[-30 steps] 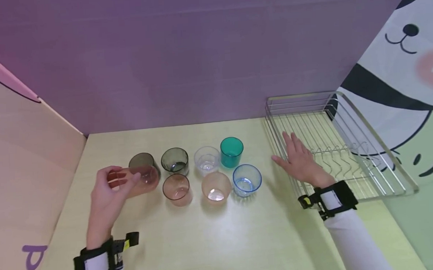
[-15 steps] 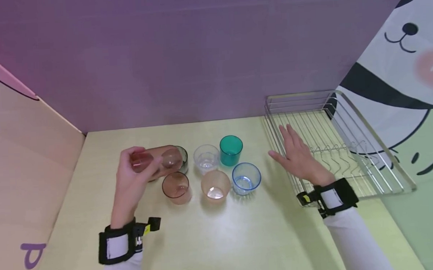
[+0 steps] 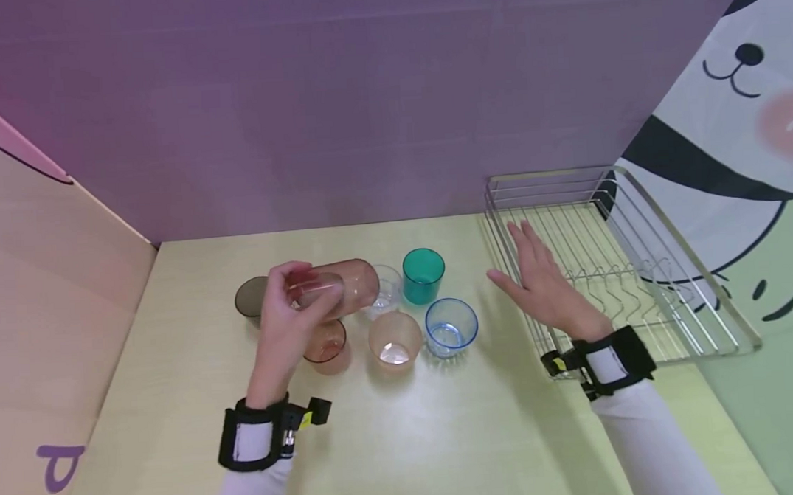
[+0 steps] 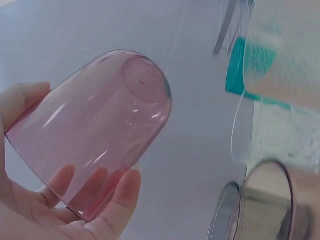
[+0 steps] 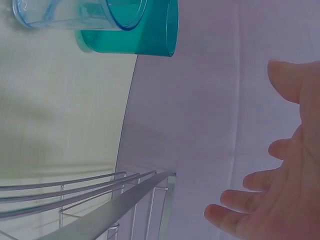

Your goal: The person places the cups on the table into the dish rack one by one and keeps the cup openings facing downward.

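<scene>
My left hand grips a pink glass near its mouth, the thumb on one side and the fingers on the other. The glass lies sideways in the air above the row of glasses, its base pointing right. In the left wrist view the held pink glass shows nothing inside. Below stand a reddish-brown glass, partly covered by the hand, and a clear glass. A smoky grey glass beyond is mostly hidden. My right hand hovers with spread, straight fingers over the left side of the wire rack.
A dark grey glass stands left of my left hand. Peach, blue and teal glasses stand upright on the pale table. A purple backdrop rises at the back edge; printed panels flank both sides.
My left hand has carried the pink glass to the right, from above the dark grey glass to near the clear one. The right hand has shifted only slightly up and left.
</scene>
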`<state>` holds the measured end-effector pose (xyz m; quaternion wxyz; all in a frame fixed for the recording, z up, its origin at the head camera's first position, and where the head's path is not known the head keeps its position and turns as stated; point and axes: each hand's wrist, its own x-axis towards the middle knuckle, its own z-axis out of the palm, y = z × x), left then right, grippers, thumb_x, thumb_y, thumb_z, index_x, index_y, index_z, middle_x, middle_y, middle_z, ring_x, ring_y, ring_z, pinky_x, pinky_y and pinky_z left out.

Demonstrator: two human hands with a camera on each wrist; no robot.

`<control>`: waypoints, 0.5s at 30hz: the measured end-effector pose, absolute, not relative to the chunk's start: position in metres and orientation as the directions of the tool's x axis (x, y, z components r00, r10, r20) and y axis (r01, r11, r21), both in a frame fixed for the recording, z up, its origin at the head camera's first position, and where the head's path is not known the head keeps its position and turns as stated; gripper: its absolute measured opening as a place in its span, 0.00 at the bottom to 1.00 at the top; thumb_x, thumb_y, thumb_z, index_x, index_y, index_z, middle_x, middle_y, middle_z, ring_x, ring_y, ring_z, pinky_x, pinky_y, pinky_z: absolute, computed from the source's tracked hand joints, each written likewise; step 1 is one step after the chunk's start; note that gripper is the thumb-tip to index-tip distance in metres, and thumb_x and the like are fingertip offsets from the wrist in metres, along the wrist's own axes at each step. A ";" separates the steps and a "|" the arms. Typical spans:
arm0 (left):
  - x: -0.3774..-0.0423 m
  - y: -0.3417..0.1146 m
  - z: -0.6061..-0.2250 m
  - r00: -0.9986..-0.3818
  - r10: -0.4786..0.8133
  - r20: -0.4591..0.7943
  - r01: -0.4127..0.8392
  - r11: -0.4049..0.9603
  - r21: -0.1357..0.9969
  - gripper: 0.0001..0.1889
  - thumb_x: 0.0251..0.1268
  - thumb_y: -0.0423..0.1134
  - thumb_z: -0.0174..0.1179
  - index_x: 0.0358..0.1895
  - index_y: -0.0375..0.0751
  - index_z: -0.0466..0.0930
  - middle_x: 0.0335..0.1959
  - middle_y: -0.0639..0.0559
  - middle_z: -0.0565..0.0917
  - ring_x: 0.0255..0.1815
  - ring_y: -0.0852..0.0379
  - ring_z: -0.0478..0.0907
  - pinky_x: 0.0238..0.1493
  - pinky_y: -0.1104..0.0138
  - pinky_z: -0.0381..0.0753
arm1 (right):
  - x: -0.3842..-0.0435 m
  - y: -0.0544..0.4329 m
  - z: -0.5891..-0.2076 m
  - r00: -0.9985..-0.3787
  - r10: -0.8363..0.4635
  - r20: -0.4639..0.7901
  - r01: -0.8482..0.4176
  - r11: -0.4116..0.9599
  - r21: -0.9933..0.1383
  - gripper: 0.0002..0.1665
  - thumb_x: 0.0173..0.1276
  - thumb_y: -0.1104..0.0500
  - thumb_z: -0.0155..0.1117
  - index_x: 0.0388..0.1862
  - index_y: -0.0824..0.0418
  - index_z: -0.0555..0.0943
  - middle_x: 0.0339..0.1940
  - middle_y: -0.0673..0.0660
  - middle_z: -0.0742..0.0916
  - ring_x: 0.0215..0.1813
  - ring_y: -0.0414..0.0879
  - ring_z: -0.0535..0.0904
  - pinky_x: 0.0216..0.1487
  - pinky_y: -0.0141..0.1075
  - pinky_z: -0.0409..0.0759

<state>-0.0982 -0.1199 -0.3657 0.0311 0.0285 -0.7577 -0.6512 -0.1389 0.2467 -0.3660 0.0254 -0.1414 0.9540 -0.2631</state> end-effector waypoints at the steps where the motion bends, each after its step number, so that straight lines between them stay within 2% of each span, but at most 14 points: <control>1: -0.099 -0.117 -0.365 -0.997 -0.074 0.015 0.004 0.141 0.990 0.33 0.60 0.44 0.70 0.64 0.40 0.63 0.59 0.45 0.73 0.58 0.53 0.72 0.59 0.66 0.74 | -0.139 0.246 -0.365 -0.958 -0.285 0.027 -0.258 0.818 -0.514 0.50 0.77 0.41 0.48 0.81 0.62 0.36 0.82 0.66 0.38 0.82 0.66 0.35 0.76 0.69 0.40; 7: -0.101 -0.102 -0.362 -1.000 -0.001 0.007 0.007 0.066 0.998 0.31 0.61 0.38 0.68 0.64 0.40 0.63 0.59 0.46 0.74 0.58 0.53 0.74 0.58 0.69 0.76 | -0.137 0.242 -0.361 -0.951 -0.305 0.043 -0.276 0.784 -0.556 0.49 0.77 0.41 0.47 0.81 0.61 0.36 0.83 0.64 0.40 0.83 0.62 0.35 0.78 0.65 0.40; 12: -0.102 -0.090 -0.360 -1.000 0.022 0.022 0.023 0.019 1.000 0.31 0.61 0.38 0.68 0.64 0.42 0.63 0.60 0.47 0.74 0.59 0.52 0.73 0.63 0.61 0.72 | -0.136 0.234 -0.355 -0.940 -0.326 0.102 -0.321 0.746 -0.583 0.48 0.77 0.43 0.49 0.81 0.60 0.37 0.83 0.64 0.45 0.83 0.61 0.39 0.79 0.63 0.43; 15: -0.102 -0.084 -0.359 -0.998 0.017 0.054 0.054 0.018 0.998 0.31 0.61 0.38 0.67 0.65 0.42 0.63 0.60 0.46 0.74 0.59 0.50 0.72 0.60 0.58 0.72 | -0.135 0.228 -0.351 -0.933 -0.336 0.127 -0.344 0.733 -0.587 0.48 0.78 0.44 0.49 0.81 0.61 0.37 0.82 0.64 0.47 0.83 0.61 0.41 0.79 0.62 0.44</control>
